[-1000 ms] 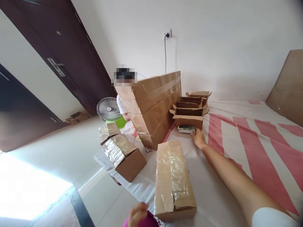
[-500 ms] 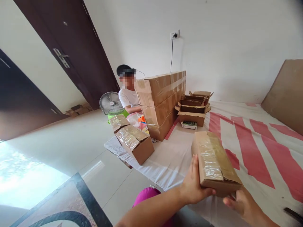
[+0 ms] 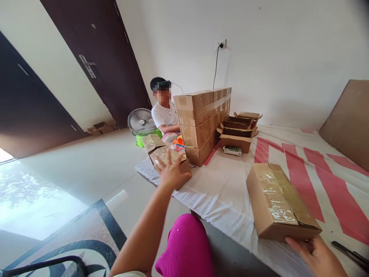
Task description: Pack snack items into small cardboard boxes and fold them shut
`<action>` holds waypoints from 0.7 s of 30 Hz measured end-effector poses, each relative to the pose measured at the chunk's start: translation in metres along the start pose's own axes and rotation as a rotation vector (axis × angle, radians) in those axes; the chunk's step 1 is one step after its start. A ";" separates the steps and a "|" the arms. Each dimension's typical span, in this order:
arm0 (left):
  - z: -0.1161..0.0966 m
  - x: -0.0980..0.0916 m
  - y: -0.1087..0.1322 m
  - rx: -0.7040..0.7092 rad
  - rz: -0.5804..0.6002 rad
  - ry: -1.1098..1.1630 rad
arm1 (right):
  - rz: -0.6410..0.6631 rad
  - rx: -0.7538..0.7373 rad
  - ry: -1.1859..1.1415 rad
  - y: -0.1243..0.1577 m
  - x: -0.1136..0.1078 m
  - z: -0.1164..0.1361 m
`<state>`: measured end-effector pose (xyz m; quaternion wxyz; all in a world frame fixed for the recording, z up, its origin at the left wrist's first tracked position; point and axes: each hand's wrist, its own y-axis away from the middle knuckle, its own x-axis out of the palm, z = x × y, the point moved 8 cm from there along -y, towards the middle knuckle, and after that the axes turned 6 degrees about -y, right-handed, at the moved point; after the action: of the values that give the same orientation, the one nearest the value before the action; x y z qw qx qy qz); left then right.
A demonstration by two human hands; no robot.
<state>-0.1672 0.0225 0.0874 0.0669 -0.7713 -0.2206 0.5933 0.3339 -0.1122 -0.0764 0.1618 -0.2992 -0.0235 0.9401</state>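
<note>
My left hand (image 3: 170, 170) is over a taped cardboard box (image 3: 184, 169) near the table's left edge, its fingers spread across the top. Whether the palm presses on it I cannot tell. A second small taped box (image 3: 152, 141) adjoins it just behind. On the right, another closed cardboard box (image 3: 281, 196) with shiny clear tape along its top sits at the table's near side. My right hand (image 3: 313, 250) grips the lower near end of that box, thumb in front and the other fingers partly hidden.
Large taped cartons (image 3: 201, 127) are stacked mid-table. Beside them stand several open boxes (image 3: 236, 142) and a small printed packet (image 3: 232, 151). A person in a white shirt (image 3: 164, 117) sits behind, near a fan (image 3: 141, 121). A dark tool (image 3: 350, 252) lies at right on the red-and-white cloth (image 3: 230, 181).
My left hand has let go of the right-hand box and moved left onto the other box. The right-hand box has shifted slightly right, with my right hand still at its near end.
</note>
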 end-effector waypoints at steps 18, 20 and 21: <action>-0.036 0.018 0.087 0.748 0.528 0.503 | 0.058 -0.114 -0.049 -0.011 0.061 0.048; -0.072 0.034 0.077 0.857 0.558 0.579 | 0.054 -0.155 -0.018 -0.015 0.074 0.059; -0.083 0.040 0.068 0.888 0.555 0.623 | 0.044 -0.175 -0.004 -0.016 0.079 0.061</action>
<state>-0.0627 -0.0083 0.0510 0.2864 -0.8356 0.2873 0.3705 0.2432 -0.0685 -0.0677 0.1143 -0.3109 -0.0994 0.9383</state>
